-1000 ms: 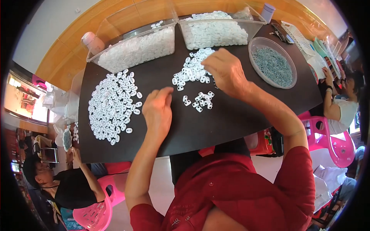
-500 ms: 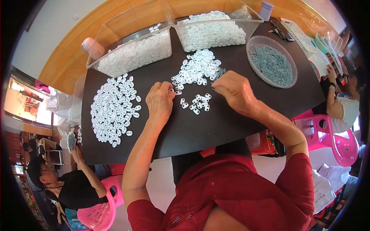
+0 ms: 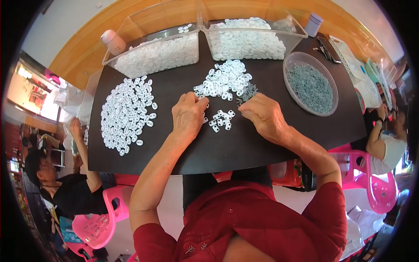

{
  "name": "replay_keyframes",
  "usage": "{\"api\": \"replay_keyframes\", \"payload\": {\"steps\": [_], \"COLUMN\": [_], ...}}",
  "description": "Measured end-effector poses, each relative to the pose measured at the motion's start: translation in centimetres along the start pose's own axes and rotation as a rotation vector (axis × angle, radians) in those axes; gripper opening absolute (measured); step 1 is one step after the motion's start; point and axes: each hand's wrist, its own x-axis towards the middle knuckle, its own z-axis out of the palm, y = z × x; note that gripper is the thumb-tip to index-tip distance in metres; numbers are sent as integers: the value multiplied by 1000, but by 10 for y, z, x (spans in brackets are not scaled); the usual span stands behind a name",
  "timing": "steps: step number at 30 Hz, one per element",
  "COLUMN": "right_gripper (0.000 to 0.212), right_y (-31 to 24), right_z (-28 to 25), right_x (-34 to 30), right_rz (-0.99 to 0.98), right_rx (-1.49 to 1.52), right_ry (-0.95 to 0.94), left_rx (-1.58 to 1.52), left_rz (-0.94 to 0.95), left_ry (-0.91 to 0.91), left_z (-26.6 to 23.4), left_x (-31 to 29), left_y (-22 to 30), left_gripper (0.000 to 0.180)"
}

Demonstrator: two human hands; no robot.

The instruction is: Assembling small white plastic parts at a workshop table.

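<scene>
On the dark table point(image 3: 209, 150), the left hand point(image 3: 187, 112) is curled, thumb and forefinger drawn together beside stray white pieces point(image 3: 205, 118); whether it grips one cannot be told. The right hand point(image 3: 264, 117) has its fingertips pinched near a patch of grey pins point(image 3: 249, 93); whether they hold anything is unclear. Between the hands lies a small cluster point(image 3: 222, 120) of white pieces; out left spreads a broad pile point(image 3: 126, 114) of white ovals. Just beyond the hands sits a heap point(image 3: 227, 78) of white pieces touching the pins. Farther right, a tub point(image 3: 301, 57) holds many more pins; behind, the left bin point(image 3: 109, 62) and right bin point(image 3: 297, 35) hold plenty of white parts. Work seems well under way, much stock remaining; which parts are finished cannot be told.
</scene>
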Motion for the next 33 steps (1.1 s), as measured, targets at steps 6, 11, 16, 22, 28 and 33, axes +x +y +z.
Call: {"api": "replay_keyframes", "payload": {"steps": [6,11,16,22,28,33], "right_gripper": [10,10,10,12,9,10], "right_y": [-2,0,2,-20,-47,-73], "right_z": [-4,-3,-7,-3,-1,17], "right_x": [3,2,-5,-10,-10,-15], "right_rz": [13,-21,66,315,561,603], "right_rx": [72,68,153,345,697,813], "right_ry": [-67,-104,-55,-142,-200,36], "left_rx": [66,-20,-299,-771,-1108,-1461], "left_rz": [21,9,-62,-358,-529,-665], "left_ry": [-153,-157,-85,-43,-20,128], "left_z": [2,-5,-22,-39,-48,-51], "left_x": [10,12,1,-15,-29,-53], "left_y": [3,12,45,78,88,93], "left_gripper": [9,8,8,14,22,27]}}
